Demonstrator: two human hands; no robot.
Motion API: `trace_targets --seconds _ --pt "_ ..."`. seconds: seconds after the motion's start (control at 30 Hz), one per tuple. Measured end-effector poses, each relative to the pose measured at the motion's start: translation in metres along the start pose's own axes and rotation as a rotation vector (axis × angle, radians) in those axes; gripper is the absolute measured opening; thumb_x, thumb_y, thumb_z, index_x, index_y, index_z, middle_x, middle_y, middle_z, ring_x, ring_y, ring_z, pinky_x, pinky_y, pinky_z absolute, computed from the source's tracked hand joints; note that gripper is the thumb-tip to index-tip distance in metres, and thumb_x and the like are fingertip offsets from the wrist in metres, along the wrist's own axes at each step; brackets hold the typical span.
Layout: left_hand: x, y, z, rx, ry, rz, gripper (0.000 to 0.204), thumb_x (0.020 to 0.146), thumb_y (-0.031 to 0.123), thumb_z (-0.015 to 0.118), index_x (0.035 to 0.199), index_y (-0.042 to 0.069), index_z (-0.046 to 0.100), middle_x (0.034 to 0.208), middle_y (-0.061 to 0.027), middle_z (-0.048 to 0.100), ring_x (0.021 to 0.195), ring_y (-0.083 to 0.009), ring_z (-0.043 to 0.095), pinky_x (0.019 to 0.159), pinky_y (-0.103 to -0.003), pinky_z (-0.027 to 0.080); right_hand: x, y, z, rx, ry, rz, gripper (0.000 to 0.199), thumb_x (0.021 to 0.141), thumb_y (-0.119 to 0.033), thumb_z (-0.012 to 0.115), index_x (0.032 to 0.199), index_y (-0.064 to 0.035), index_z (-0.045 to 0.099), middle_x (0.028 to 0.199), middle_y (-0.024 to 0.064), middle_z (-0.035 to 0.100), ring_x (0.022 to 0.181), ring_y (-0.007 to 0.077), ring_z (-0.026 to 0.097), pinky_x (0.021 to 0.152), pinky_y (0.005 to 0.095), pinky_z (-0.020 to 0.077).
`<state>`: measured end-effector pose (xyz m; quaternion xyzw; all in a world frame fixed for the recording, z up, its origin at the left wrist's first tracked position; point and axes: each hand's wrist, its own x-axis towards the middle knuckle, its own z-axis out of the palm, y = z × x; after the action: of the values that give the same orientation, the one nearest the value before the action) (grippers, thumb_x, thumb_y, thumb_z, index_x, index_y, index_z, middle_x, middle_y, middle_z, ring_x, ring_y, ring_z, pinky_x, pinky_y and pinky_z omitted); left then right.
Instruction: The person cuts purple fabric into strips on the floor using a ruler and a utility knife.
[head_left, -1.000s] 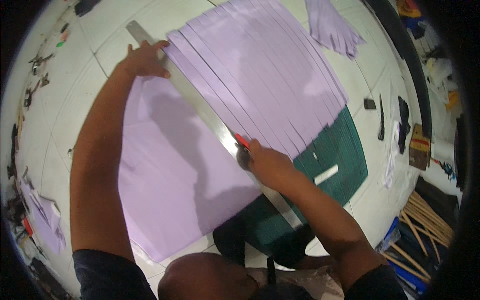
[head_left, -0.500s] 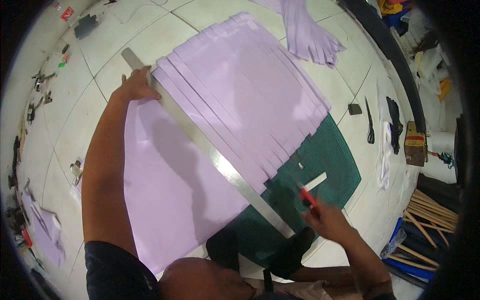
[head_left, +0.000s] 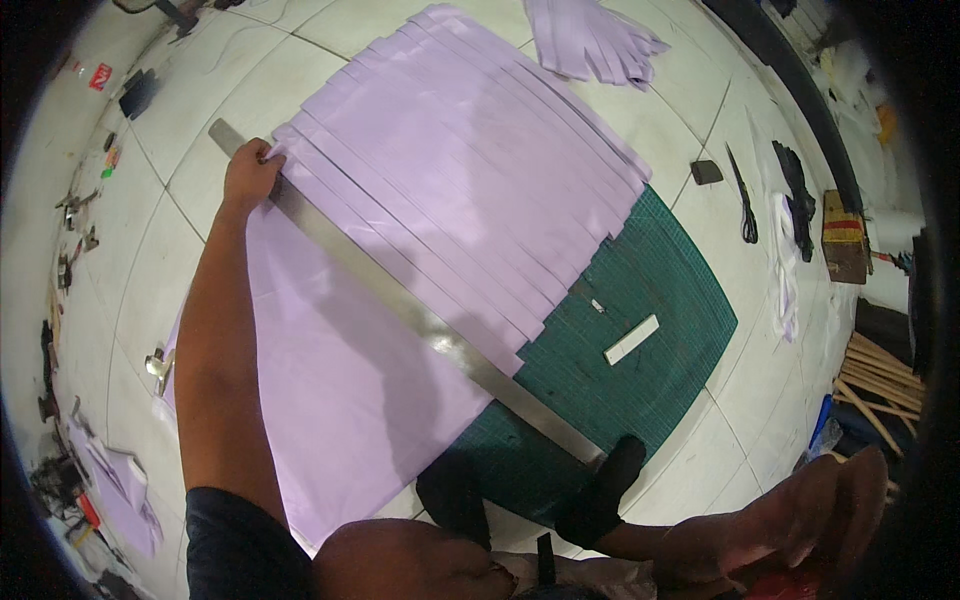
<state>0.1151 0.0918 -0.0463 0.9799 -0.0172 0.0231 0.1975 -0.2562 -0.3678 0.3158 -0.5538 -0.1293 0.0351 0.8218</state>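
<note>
My left hand (head_left: pixel 253 175) pinches the far left corner of a lilac fabric strip, beside the end of a long metal ruler (head_left: pixel 430 330). The ruler lies diagonally between a plain lilac fabric sheet (head_left: pixel 350 380) on the left and overlapping lilac strips (head_left: pixel 470 170) on the right. Beneath the near end of the ruler shows a green cutting mat (head_left: pixel 660 290). At the lower right, my right hand (head_left: pixel 845 495) is dark and smeared, away from the fabric. Its fingers cannot be made out; something red (head_left: pixel 790 585) shows below it.
A white bar (head_left: pixel 631 340) lies on the mat. To its right on the tiles are a dark block (head_left: pixel 706 172), scissors (head_left: pixel 743 200) and black cloth (head_left: pixel 793 195). More lilac strips (head_left: pixel 595 40) lie beyond. My dark-socked foot (head_left: pixel 605 490) rests at the mat's near edge.
My left hand has gone from pressing on the ruler to pinching the strip's corner. My right hand, with the red-handled cutter earlier, has swung from the mat to the lower right.
</note>
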Motion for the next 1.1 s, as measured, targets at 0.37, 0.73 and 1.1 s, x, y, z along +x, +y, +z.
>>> trace_targets --seconds 0.37,0.73,1.1 --pt "-0.001 0.003 0.010 -0.015 0.058 -0.202 0.039 0.082 0.030 0.072 0.110 0.004 0.063 0.099 -0.0166 0.069 0.096 -0.0320 0.067 0.085 -0.040 0.050 0.027 0.057 0.028 0.331 0.032 -0.104 0.019 0.087 -0.024 0.070 0.105 -0.0284 0.067 0.102 -0.0001 0.051 0.099 0.0174 0.045 0.094 0.0411 0.0359" --pt "-0.091 0.009 -0.001 0.081 0.250 0.053 0.052 0.082 0.025 0.070 0.125 -0.001 0.056 0.128 -0.0275 0.055 0.121 -0.0422 0.051 0.103 -0.047 0.041 0.017 0.156 -0.038 0.438 0.428 0.000 0.029 0.087 -0.015 0.066 0.108 -0.0081 0.047 0.087 0.0070 0.052 0.057 0.0133 0.049 0.056 0.0242 0.0486" --pt "-0.202 0.050 0.002 0.260 0.056 0.094 0.051 0.089 0.038 0.064 0.128 0.006 0.060 0.135 -0.0231 0.053 0.127 -0.0399 0.047 0.105 -0.051 0.038 -0.093 0.293 -0.065 -1.060 0.239 0.725 0.047 0.083 -0.031 0.074 0.107 -0.0001 0.048 0.097 0.0211 0.058 0.087 0.0385 0.059 0.076 0.0461 0.0475"
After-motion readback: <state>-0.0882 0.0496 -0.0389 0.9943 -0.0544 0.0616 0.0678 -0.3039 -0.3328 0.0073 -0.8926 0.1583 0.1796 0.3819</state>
